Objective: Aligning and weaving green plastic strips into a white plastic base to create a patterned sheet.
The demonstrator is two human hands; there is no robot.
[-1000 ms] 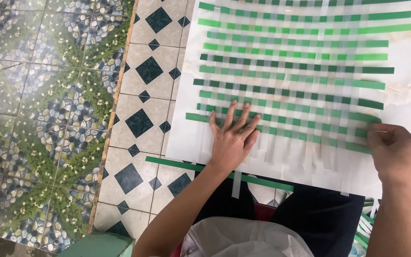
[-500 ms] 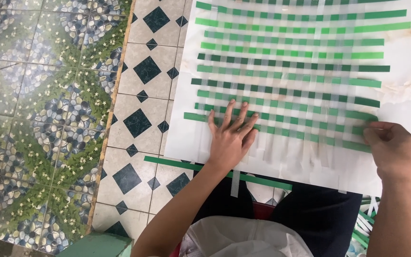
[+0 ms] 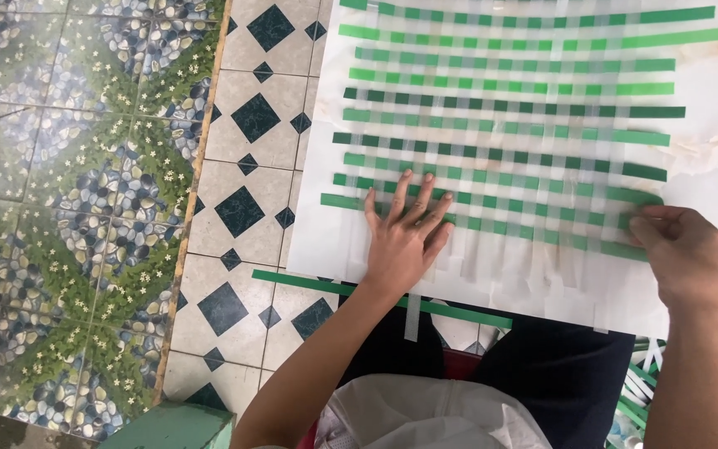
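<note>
A large white paper sheet cut into vertical slits lies on the tiled floor, with several green paper strips woven across it. My left hand rests flat, fingers spread, on the lower left rows of the weave. My right hand sits at the right end of the lowest green strip, fingers curled and pinching its end. A loose dark green strip lies on the floor under the sheet's near edge.
Cream floor tiles with dark blue diamonds lie left of the sheet, and a pebble-pattern tile band beyond that. More green strips are piled at my right knee. A green stool edge shows at the bottom.
My right hand has shifted slightly up and left onto the end of the lowest strip. My left hand stays pressed on the weave.
</note>
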